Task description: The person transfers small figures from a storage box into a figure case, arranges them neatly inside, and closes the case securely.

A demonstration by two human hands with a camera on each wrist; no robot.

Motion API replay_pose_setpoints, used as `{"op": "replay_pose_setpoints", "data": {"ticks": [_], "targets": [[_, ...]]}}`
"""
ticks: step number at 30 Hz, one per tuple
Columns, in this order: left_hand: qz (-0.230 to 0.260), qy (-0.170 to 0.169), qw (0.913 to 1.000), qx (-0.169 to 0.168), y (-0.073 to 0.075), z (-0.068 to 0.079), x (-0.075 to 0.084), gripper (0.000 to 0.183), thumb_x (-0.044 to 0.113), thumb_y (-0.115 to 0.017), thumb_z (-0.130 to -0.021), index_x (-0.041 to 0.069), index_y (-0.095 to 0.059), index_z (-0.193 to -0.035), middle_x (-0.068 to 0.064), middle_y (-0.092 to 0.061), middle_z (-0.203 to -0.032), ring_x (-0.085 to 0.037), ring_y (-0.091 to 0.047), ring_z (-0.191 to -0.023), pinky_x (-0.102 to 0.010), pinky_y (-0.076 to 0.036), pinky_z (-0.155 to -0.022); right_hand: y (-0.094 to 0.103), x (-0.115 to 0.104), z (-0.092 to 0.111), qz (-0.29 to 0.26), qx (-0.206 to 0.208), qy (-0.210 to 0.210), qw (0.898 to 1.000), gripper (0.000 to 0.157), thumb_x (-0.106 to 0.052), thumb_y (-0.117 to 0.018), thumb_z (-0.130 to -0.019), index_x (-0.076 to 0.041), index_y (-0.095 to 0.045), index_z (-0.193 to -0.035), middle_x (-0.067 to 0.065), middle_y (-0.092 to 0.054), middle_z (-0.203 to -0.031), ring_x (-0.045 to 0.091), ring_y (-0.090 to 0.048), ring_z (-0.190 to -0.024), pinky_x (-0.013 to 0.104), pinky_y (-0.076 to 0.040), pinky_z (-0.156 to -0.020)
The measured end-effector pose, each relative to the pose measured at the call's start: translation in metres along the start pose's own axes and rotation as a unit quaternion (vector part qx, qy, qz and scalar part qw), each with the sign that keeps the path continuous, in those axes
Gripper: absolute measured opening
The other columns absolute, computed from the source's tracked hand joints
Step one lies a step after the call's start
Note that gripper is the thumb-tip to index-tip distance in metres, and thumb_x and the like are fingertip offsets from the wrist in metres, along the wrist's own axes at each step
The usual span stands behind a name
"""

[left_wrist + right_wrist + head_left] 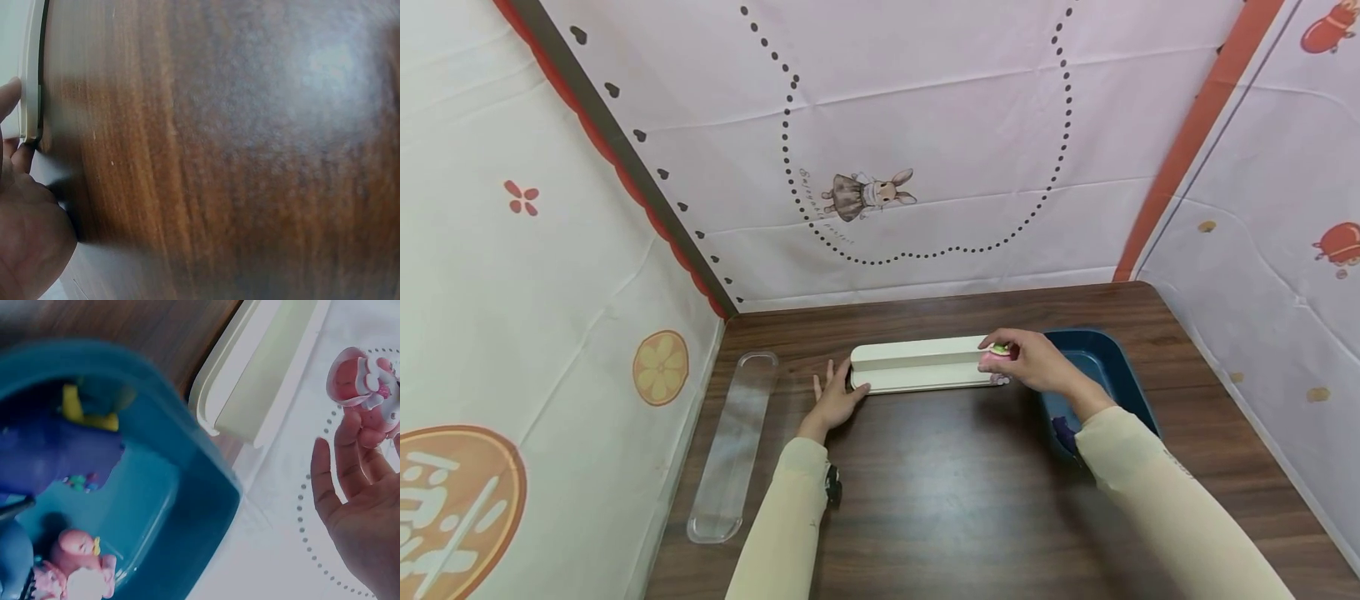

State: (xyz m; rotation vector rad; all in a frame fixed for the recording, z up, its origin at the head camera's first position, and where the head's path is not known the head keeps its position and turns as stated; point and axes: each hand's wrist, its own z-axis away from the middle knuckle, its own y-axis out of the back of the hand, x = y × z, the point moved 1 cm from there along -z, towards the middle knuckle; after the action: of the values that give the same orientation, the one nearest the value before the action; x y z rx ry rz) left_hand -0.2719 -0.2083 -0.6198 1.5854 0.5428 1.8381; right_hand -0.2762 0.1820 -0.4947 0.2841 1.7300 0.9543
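Note:
A long cream two-step display box [925, 375] lies at the back of the table. My left hand [835, 400] holds its left end, thumb at the front corner and other fingers spread by the end. In the left wrist view the thumb [9, 97] lies over the box's pale rim. Over the box's right end, my right hand [1037, 360] pinches a small pink figurine [365, 384] by its lower part with the fingertips. A small pinkish-purple shape [999, 379] shows at the box's right front corner, under that hand.
Right of the box stands a dark blue bin [1116, 358], partly behind the right forearm. Inside are a purple figurine [62, 456], a pink figurine [78, 556] and other pieces. A clear long cover [733, 450] lies at the left. Printed cloth walls [925, 125] enclose the table.

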Motion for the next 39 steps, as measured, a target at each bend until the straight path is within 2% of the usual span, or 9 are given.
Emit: {"op": "replay_pose_setpoints", "data": {"ticks": [4,9,14,19,27,39], "targets": [[-0.001,0.001,1.0,-0.003,0.0,-0.001,-0.001,0.08,0.045,-0.058,-0.105,0.018,-0.017,-0.167,-0.01,-0.026,-0.172,-0.032,0.011,-0.163,-0.058,0.021,-0.125,-0.006,-0.004,-0.005,0.007,0.003,-0.001,1.0,0.034,-0.036,-0.082,-0.089,-0.018,-0.075,-0.117,0.004,-0.065,-0.092,0.019,-0.054,-0.077,0.029,-0.048,-0.061],[-0.001,-0.001,1.0,-0.001,0.0,-0.001,-0.002,0.079,0.044,-0.059,-0.105,0.019,-0.017,-0.167,-0.01,-0.027,-0.172,-0.031,0.011,-0.163,-0.058,0.021,-0.125,-0.016,-0.008,-0.011,-0.003,-0.01,0.002,1.0,0.029,-0.035,-0.086,-0.086,-0.022,-0.078,-0.111,0.002,-0.067,-0.102,0.018,-0.053,-0.08,0.031,-0.049,-0.068],[0.004,0.001,1.0,-0.003,0.001,-0.001,-0.001,0.079,0.046,-0.058,-0.105,0.018,-0.018,-0.167,-0.01,-0.025,-0.172,-0.032,0.011,-0.163,-0.058,0.021,-0.125,-0.026,-0.013,-0.017,-0.015,-0.026,0.001,1.0,0.027,-0.037,-0.087,-0.084,-0.025,-0.077,-0.106,0.001,-0.063,-0.101,0.018,-0.052,-0.082,0.032,-0.046,-0.072],[0.008,0.001,0.9999,-0.007,0.001,0.0,-0.001,0.079,0.046,-0.058,-0.105,0.019,-0.017,-0.167,-0.01,-0.024,-0.173,-0.031,0.012,-0.163,-0.057,0.022,-0.125,-0.033,-0.018,-0.022,-0.025,-0.037,0.002,0.999,0.031,-0.031,-0.088,-0.084,-0.021,-0.076,-0.111,0.003,-0.061,-0.104,0.018,-0.052,-0.08,0.032,-0.047,-0.072],[0.013,0.001,0.9999,-0.002,0.001,0.0,-0.001,0.079,0.044,-0.06,-0.104,0.019,-0.019,-0.167,-0.01,-0.026,-0.172,-0.033,0.009,-0.163,-0.058,0.02,-0.125,-0.043,-0.024,-0.032,-0.034,-0.051,0.016,0.998,0.035,-0.009,-0.085,-0.086,-0.016,-0.073,-0.118,0.008,-0.06,-0.11,0.019,-0.055,-0.082,0.029,-0.05,-0.072],[0.023,-0.006,0.9997,0.0,0.002,0.003,0.001,0.078,0.043,-0.06,-0.104,0.017,-0.021,-0.167,-0.011,-0.025,-0.172,-0.033,0.01,-0.163,-0.058,0.021,-0.125,-0.057,-0.039,-0.049,-0.028,-0.088,0.028,0.995,0.036,-0.01,-0.079,-0.092,-0.016,-0.071,-0.127,0.008,-0.059,-0.116,0.02,-0.056,-0.088,0.033,-0.05,-0.077]]}}
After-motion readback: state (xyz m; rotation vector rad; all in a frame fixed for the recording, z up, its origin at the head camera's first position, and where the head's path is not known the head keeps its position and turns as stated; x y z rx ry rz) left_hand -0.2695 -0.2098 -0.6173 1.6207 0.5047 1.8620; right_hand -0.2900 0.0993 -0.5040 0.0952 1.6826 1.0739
